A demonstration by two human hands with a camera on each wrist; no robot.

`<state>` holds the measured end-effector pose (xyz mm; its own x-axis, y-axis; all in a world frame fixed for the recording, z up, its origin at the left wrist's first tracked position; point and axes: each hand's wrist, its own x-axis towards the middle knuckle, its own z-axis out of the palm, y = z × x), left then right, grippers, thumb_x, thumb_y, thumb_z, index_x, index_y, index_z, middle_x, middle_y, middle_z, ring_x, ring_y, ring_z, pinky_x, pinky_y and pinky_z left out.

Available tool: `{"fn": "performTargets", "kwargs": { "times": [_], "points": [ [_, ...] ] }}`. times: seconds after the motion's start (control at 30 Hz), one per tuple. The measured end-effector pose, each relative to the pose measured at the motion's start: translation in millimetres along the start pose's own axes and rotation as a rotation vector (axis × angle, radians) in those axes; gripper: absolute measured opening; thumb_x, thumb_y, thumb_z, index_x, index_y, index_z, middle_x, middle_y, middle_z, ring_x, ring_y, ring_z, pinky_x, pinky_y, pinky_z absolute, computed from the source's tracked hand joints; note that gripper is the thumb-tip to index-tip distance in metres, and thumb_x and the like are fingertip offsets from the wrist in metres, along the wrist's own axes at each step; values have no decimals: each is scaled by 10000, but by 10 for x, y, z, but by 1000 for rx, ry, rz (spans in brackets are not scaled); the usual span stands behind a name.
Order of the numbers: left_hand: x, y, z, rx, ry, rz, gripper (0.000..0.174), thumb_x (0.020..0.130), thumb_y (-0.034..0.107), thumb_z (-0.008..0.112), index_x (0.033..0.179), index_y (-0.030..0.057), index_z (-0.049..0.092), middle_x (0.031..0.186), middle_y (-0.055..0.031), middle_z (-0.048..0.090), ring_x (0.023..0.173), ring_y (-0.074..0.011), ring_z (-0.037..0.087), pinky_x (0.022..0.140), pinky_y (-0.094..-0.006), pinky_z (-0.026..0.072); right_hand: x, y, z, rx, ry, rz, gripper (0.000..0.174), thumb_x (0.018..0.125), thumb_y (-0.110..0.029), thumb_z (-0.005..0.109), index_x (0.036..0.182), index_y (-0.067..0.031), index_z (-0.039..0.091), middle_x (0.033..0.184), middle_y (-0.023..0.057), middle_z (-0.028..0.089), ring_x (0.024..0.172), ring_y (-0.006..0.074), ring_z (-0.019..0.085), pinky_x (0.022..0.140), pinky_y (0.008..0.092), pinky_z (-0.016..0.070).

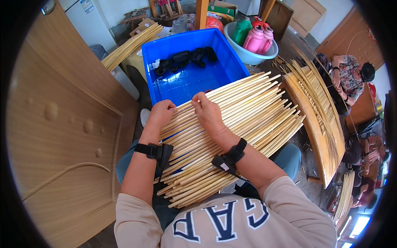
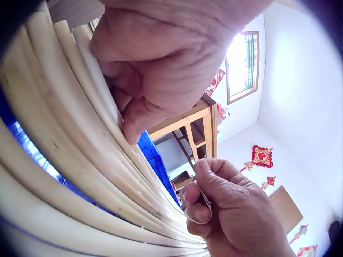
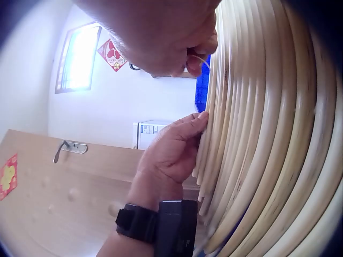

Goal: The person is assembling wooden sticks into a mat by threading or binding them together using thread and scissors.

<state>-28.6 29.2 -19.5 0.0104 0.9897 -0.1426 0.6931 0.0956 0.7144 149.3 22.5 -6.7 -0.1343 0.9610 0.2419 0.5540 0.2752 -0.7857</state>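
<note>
A mat-like row of pale sticks (image 1: 231, 111) lies across the person's lap and over the blue tub's near edge. The left hand (image 1: 162, 112) pinches the outermost stick near its left end; in the left wrist view that hand (image 2: 161, 59) covers the stick ends. Farther along the same edge, the right hand (image 1: 206, 113) is raised just over the sticks. A thin pale string (image 2: 210, 211) loops round its curled fingers in the left wrist view. The right wrist view shows the string (image 3: 202, 60) running from the right hand (image 3: 161, 43) to the edge stick, with the left hand (image 3: 174, 144) below.
Beyond the sticks, the blue tub (image 1: 178, 89) holds black objects. A basin (image 1: 252, 58) with pink and green flasks stands behind it. A wooden door (image 1: 66, 124) is close on the left. On the right are a wooden board (image 1: 310, 124) bearing more sticks and several seated people.
</note>
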Motion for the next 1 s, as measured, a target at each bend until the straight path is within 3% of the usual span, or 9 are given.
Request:
{"fn": "performTargets", "kwargs": {
  "times": [0.1, 0.2, 0.23, 0.3, 0.37, 0.5, 0.6, 1.0],
  "points": [
    [-33, 14, 10, 35, 26, 44, 182, 734, 193, 633, 813, 29, 639, 782, -138, 638, 740, -271, 613, 667, -354, 469, -21, -13, 28, 129, -182, 113, 109, 864, -204, 515, 881, -99, 491, 560, 96, 564, 557, 274, 587, 535, 363, 454],
    [-93, 78, 19, 82, 78, 55, 165, 744, 165, 636, 818, 19, 619, 728, -115, 623, 675, -210, 594, 628, -317, 459, -34, -44, 36, 221, -316, 194, 108, 868, -188, 509, 880, -84, 480, 538, 79, 556, 519, 230, 585, 508, 344, 453],
    [-116, 103, 14, 82, 88, 53, 169, 747, 175, 624, 830, 28, 620, 769, -132, 628, 724, -257, 599, 653, -346, 463, -38, -44, 32, 227, -379, 222, 108, 869, -180, 507, 881, -77, 475, 530, 69, 553, 502, 206, 583, 491, 332, 452],
    [-127, 120, 23, 81, 95, 52, 175, 749, 184, 612, 843, 36, 621, 809, -148, 633, 772, -303, 605, 679, -374, 467, -38, -34, 18, 283, -368, 240, 110, 867, -170, 512, 874, -65, 480, 531, 72, 556, 475, 186, 573, 468, 306, 448],
    [-135, 109, 33, 86, 97, 46, 176, 757, 189, 601, 854, 42, 618, 816, -146, 631, 782, -308, 599, 684, -381, 463, -34, 2, 19, 317, -321, 234, 95, 869, -117, 517, 878, -22, 516, 568, 55, 557, 458, 98, 528, 422, 229, 427],
    [-112, 51, 32, 78, 92, 63, 177, 763, 198, 593, 843, 43, 622, 816, -144, 629, 786, -308, 594, 684, -386, 458, -37, 58, 42, 352, -338, 286, 112, 847, -115, 542, 855, -3, 538, 579, 56, 570, 474, 94, 542, 435, 221, 444],
    [-117, 87, 1, 70, 77, 71, 182, 764, 206, 589, 827, 39, 626, 813, -146, 627, 783, -308, 590, 680, -388, 455, -38, 63, 44, 333, -340, 286, 126, 801, -138, 560, 783, -13, 565, 548, 76, 590, 460, 148, 580, 460, 264, 462],
    [-107, 123, -21, 52, 38, 55, 190, 762, 198, 589, 796, 18, 637, 797, -157, 630, 758, -304, 598, 679, -372, 462, -27, -41, -36, 221, -450, 283, 117, 808, -110, 541, 800, 5, 558, 565, 63, 593, 461, 97, 555, 426, 225, 449]
  ]
}}
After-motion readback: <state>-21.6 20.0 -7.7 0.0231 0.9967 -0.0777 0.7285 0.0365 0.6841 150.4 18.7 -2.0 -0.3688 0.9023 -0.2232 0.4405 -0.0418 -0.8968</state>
